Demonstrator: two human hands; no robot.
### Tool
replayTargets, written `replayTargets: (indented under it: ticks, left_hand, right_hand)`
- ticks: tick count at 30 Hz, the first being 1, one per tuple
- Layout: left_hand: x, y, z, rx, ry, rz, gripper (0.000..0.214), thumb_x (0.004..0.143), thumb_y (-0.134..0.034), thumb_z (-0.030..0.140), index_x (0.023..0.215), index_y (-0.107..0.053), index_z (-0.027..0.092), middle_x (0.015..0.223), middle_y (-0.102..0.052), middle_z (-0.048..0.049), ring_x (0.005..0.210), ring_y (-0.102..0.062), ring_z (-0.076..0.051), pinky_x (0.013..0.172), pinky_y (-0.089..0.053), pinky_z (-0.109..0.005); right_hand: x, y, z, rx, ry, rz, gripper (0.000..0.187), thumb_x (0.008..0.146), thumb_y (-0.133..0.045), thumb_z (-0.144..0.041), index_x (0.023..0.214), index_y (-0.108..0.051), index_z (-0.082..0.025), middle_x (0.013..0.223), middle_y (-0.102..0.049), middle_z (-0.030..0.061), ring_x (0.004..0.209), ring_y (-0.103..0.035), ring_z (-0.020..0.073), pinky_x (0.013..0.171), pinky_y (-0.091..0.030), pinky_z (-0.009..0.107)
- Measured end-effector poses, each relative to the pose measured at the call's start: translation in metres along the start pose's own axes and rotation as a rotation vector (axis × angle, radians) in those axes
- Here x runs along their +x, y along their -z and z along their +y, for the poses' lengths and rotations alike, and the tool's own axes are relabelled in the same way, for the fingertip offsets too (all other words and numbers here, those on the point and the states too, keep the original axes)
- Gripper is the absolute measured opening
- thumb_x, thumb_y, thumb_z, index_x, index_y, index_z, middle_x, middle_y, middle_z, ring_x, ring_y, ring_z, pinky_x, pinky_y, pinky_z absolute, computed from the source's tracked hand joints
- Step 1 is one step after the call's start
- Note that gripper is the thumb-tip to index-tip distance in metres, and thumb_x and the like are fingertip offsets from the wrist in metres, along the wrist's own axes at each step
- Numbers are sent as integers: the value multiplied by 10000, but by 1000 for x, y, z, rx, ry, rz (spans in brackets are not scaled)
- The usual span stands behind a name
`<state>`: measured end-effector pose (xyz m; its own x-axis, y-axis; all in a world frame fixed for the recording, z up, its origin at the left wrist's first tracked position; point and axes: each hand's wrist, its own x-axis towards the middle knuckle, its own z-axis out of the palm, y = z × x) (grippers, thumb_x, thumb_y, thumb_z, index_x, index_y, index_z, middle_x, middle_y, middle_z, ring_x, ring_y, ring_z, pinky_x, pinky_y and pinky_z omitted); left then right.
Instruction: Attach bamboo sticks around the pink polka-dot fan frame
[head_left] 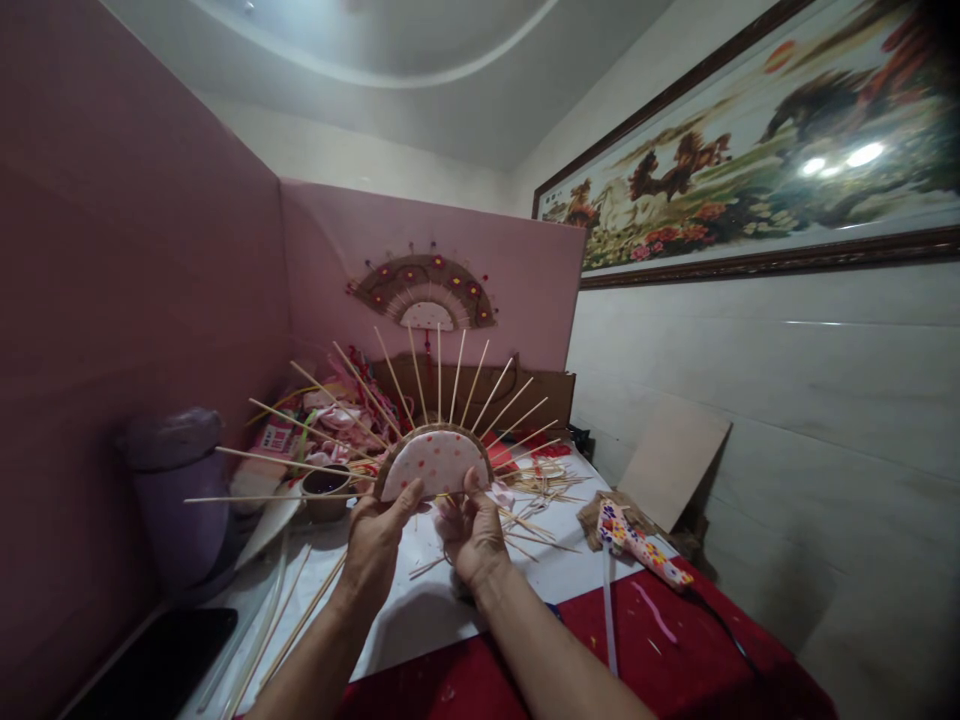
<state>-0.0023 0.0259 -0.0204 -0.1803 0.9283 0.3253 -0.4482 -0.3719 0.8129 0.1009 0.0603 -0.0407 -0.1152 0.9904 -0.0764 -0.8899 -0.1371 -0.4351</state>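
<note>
Stick fan (pixel 435 443): we judge it light, sticks (pixel 439 370) brittle; left hand (pixel 381 535) and right hand (pixel 474 538) properly grasp the base's (pixel 427 470) lower edge, rear grip unclear.

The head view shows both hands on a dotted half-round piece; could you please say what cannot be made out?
In the head view:
- Fingers of the left hand: partly hidden behind the dotted piece.
- Its back: faces away.
- Framed picture: cut off by the right edge.
- Pink label: print too small.
</note>
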Motion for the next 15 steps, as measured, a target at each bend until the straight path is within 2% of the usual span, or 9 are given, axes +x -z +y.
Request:
replayTargets:
  ticks: [4,10,13,15]
  left_hand:
    - [-1,0,0,7,-2,-2,258,624,-736,259,830,-693,110,895,-701,-96,758,-640,-187,662,-515,-274]
    - [-1,0,-1,10,6,9,318,621,-741,262,896,-685,113,823,-701,-82,712,-631,-165,682,-512,-281]
    - [0,-2,0,-7,18,7,280,646,-727,258,865,-680,91,800,-691,-82,698,-623,-155,661,-508,-263]
    - [0,-4,3,-52,15,14,292,667,-711,255,911,-666,101,840,-683,-73,723,-622,-152,637,-506,-246]
  right_hand:
    - [-1,0,0,20,-2,-64,351,571,-781,-351,637,-493,-162,475,-487,-85,367,-412,35,322,-243,147]
    - [-3,-2,0,63,-12,-90,339,576,-779,-337,653,-500,-161,462,-491,-82,360,-410,36,311,-227,137]
    - [-4,-2,0,34,2,-52,343,566,-783,-346,656,-508,-162,481,-514,-74,372,-435,42,318,-248,142]
    - [-4,-3,0,-23,29,-14,343,561,-784,-357,668,-523,-162,498,-532,-64,391,-461,50,326,-262,145]
